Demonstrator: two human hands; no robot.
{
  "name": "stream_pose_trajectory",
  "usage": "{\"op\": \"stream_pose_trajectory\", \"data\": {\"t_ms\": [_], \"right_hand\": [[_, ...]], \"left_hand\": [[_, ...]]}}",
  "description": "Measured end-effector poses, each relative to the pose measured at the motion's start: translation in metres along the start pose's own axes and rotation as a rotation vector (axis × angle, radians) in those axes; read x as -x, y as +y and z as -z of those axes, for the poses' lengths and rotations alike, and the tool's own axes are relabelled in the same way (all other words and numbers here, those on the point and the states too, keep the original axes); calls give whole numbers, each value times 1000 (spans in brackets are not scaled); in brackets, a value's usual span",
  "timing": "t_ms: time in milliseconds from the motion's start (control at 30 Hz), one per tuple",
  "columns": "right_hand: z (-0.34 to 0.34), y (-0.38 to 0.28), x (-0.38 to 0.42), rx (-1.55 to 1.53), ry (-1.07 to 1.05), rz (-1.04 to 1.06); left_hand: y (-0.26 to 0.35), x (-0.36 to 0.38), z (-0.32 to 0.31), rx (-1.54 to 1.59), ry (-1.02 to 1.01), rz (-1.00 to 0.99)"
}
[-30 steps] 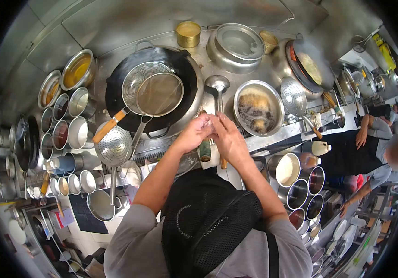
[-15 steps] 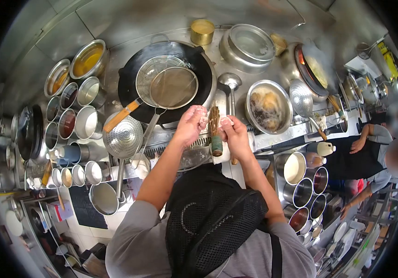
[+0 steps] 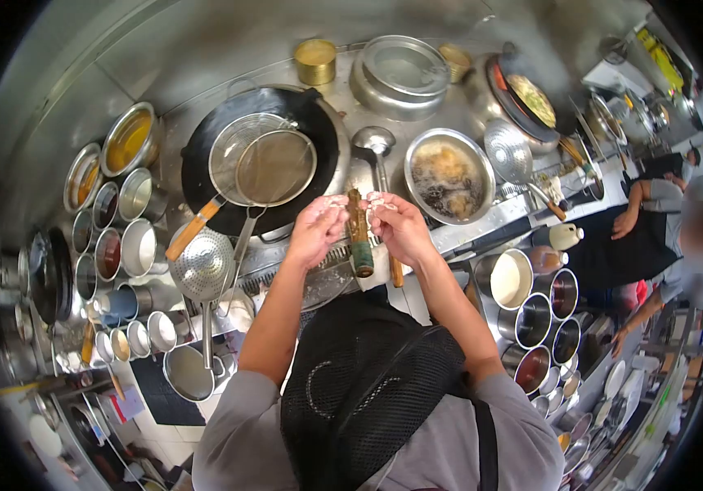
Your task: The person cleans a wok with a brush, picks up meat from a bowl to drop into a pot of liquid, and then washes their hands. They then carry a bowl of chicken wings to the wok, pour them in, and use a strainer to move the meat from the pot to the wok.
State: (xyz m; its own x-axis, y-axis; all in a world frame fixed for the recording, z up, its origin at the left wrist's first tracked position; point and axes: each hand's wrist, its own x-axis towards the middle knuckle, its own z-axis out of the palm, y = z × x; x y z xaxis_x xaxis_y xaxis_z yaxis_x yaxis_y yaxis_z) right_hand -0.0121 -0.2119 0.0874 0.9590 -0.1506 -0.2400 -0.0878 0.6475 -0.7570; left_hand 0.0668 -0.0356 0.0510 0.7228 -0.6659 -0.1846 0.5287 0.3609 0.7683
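Observation:
My left hand [image 3: 317, 232] and my right hand [image 3: 401, 227] are raised side by side in front of the stove, fingers curled in. White, floury residue coats the fingertips of both. Whether anything small is pinched in them I cannot make out. Between the hands shows a brush [image 3: 360, 245] with a green-banded handle; it seems to lie below them rather than in a grip. Right of my hands, a metal pot [image 3: 409, 192] holds bubbling dark oil with golden pieces frying. To the left, two wire strainers [image 3: 276, 168] rest across a black wok [image 3: 196, 176].
A ladle [image 3: 375, 141] lies behind my hands. Perforated skimmers [image 3: 202, 263] sit left and right [image 3: 508, 151]. Seasoning pots [image 3: 139, 245] crowd the left; sauce containers [image 3: 512, 278] stand at right. A co-worker in a black apron [image 3: 613, 254] stands at far right.
My head view has shifted, so the stove items appear further left. My fingers have curled in more, and both hands remain on either side of the brush.

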Motion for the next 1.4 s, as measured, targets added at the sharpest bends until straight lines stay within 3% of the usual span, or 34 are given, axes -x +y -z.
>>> {"op": "stream_pose_trajectory", "data": {"t_ms": [167,233,433,500,667,733,800,900,967,1000,1033,1133,1233,1267,1300,1367,1400], "right_hand": [[50,-16,-1,-272,18,30],[65,-20,0,-165,159,104],[105,-47,4,16,262,165],[123,-56,4,356,420,293],[143,-133,-9,532,662,610],[149,-162,-13,561,651,826],[146,-189,-2,624,681,763],[186,-183,-22,736,639,704],[257,-143,-55,1319,497,437],[257,-133,-52,1393,489,404],[250,-121,-45,1466,469,380],[267,-95,-46,1620,421,269],[287,-86,-52,1696,400,192],[297,-85,-55,1713,404,211],[303,-86,-59,1731,409,231],[297,-96,-57,1689,495,370],[297,-98,-55,1651,551,510]], "left_hand": [[-6,-14,-15,5,110,75],[-10,-22,-24,43,184,94],[-21,-60,-61,-302,294,-28],[-22,-76,-75,-352,262,-29],[-5,-131,-128,-916,176,-406],[9,-139,-161,-1022,87,-567],[16,-140,-195,-1118,5,-752],[-19,-167,-185,-1392,-152,-808],[-62,-179,-171,-1540,-141,-514],[-83,-185,-164,-1463,-135,-187],[-104,-193,-147,-1446,-191,-334],[-147,-214,-112,-1586,-288,-332],[-165,-218,-112,-1642,-213,-288],[-174,-228,-105,-1717,-267,-329],[-165,-222,-118,-1667,-207,-199],[-147,-220,-134,-1612,-222,-133],[-146,-216,-136,-1555,-171,-254]]}}
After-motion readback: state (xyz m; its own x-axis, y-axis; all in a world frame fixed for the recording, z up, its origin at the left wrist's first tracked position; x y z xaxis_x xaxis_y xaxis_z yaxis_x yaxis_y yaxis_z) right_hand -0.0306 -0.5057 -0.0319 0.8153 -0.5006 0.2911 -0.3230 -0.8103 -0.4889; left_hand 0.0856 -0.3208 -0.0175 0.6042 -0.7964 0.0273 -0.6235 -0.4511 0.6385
